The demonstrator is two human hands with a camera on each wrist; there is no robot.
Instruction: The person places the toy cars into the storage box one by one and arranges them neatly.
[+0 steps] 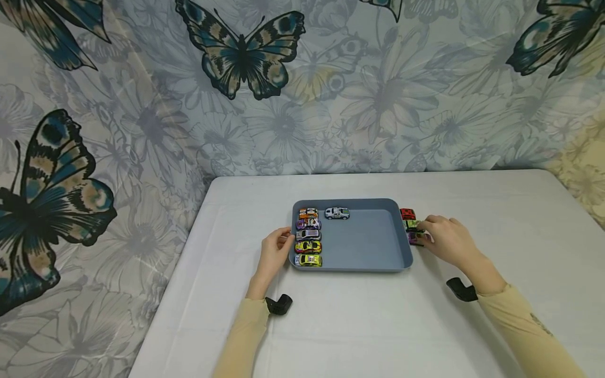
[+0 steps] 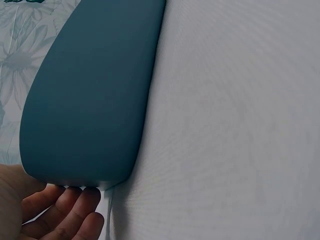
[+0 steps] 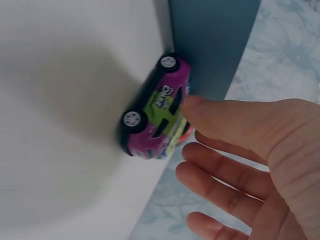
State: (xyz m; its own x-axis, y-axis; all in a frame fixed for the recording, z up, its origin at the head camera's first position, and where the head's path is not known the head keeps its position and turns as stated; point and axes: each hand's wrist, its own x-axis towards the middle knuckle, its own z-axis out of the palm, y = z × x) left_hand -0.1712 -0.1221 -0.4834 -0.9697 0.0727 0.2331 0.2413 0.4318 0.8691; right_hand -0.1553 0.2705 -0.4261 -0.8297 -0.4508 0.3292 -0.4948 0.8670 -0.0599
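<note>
With the left hand (image 1: pixel 272 252) touching the left end of the tray (image 1: pixel 361 244) and the right hand (image 1: pixel 450 240) at the purple car (image 3: pixel 160 112) and green car (image 1: pixel 410 225) outside its right wall, neither hand's grip being clear, the person should pinch one car squarely, sparing its neighbour.

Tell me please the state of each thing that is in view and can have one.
Tray: on the table, partly filled.
Five-car column: upright, inside the tray, left end.
Silver car: upright, inside, apart from the column.
Red car: outside, beside the tray.
Green car: outside, partly hidden.
Purple-and-green car: outside.
Left grip: touching the tray.
Right grip: at the outside cars, hold unclear.
</note>
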